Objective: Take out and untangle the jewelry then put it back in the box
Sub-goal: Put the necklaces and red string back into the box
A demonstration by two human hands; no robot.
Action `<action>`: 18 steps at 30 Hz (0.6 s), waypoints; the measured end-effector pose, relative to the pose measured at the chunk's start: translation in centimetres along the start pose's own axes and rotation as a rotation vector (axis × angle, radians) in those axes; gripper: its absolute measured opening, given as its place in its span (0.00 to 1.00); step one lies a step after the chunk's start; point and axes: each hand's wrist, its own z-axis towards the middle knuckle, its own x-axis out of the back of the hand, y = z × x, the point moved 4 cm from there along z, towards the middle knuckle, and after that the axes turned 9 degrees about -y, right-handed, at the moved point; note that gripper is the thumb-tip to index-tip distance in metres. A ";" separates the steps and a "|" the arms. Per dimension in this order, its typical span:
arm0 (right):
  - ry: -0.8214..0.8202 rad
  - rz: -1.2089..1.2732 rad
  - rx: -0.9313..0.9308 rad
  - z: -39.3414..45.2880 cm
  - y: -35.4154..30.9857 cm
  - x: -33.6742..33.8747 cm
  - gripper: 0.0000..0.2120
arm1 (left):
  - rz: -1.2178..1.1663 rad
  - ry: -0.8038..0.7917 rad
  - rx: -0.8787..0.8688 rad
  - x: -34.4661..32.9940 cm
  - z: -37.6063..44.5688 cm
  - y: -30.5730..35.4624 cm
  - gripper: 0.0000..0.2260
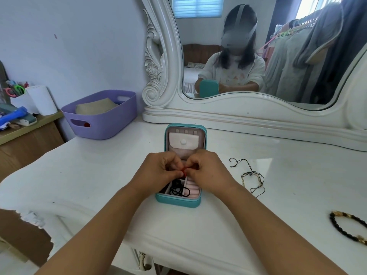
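A purple basket (99,114) sat at the far left of the white tabletop (99,175), well apart from the work. Over the open teal jewelry box (178,201), the left hand (156,173) and the right hand (206,171) met fingertip to fingertip, each grip closed to a tight pinch on a small red piece (184,172) held between them just above the box's tray. Black loops (178,190) lay coiled in the compartment below. Right of the box, a thin black cord necklace (248,175) lay loose on the tabletop, and farther right a dark beaded bracelet (347,227) rested near the edge. Judging from this, pulling hard on the red piece could tighten its knot or snap it. If a pinch slipped, it would likely drop among the black loops and tangle anew.
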 end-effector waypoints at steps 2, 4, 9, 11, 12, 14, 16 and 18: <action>0.002 -0.011 0.007 0.0 -0.1 -0.1 0.04 | 0.012 0.008 0.001 0.1 0.0 0.0 0.09; -0.032 -0.043 0.020 -0.1 -0.2 -0.3 0.06 | 0.071 0.022 -0.023 0.2 0.1 0.2 0.07; 0.078 0.035 -0.081 -0.3 0.2 0.2 0.05 | 0.273 -0.040 -0.040 -0.5 0.8 0.7 0.02; 0.118 0.016 -0.117 -0.3 0.0 0.1 0.04 | 0.373 -0.073 -0.020 -0.8 1.1 0.8 0.04; 0.120 -0.022 -0.119 -0.2 -0.2 0.0 0.04 | 0.393 -0.089 0.000 -0.8 1.2 0.8 0.04; 0.115 -0.104 -0.123 -0.2 -0.6 -0.1 0.06 | 0.393 -0.140 0.051 -0.6 1.2 0.7 0.05; 0.101 -0.102 -0.130 -0.1 -0.7 -0.1 0.06 | 0.348 -0.191 0.093 -0.1 0.9 0.6 0.07; 0.069 -0.083 -0.136 0.0 -0.9 -0.4 0.06 | 0.246 -0.192 0.126 0.6 0.6 0.6 0.10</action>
